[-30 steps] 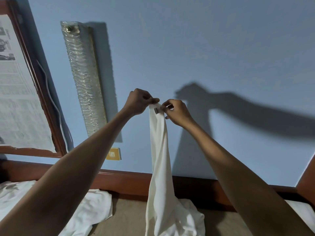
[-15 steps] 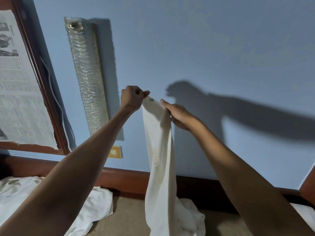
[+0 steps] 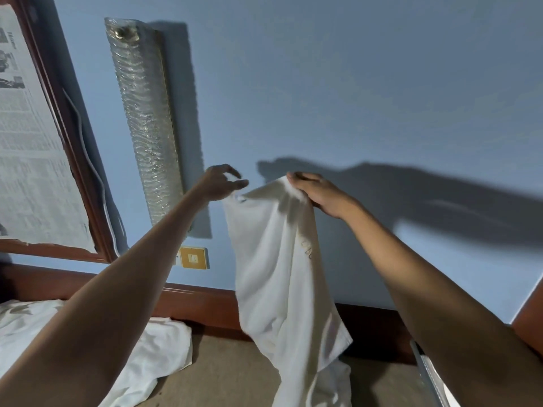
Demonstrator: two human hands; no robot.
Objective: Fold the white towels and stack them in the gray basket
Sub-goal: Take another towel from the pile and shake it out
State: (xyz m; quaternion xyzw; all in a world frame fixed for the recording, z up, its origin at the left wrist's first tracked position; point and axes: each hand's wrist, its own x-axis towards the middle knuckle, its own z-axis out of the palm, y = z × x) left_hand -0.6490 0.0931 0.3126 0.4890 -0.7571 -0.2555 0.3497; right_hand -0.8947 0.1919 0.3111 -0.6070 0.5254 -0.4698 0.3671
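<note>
A white towel [image 3: 276,259] hangs lengthwise in front of the blue wall, and its lower end trails onto the tan surface [image 3: 232,377] below. My left hand [image 3: 219,183] pinches the towel's top left corner, index finger lifted. My right hand [image 3: 317,192] grips the top right corner, fingers curled over the edge. Between the two hands the top edge sags a little. Faint yellowish marks show down the towel's right side. A grey rim [image 3: 426,368] shows at the lower right; I cannot tell whether it is the basket.
More crumpled white towels [image 3: 158,348] lie at the lower left. A wooden rail [image 3: 205,301] runs along the wall's foot. On the wall are a long glass lamp [image 3: 144,118], a yellow switch [image 3: 194,257] and a framed newspaper [image 3: 29,142].
My hands have moved apart, spreading the towel's top edge from a bunched strip into a wider sheet. The towel's lower end has lifted partly off the pile.
</note>
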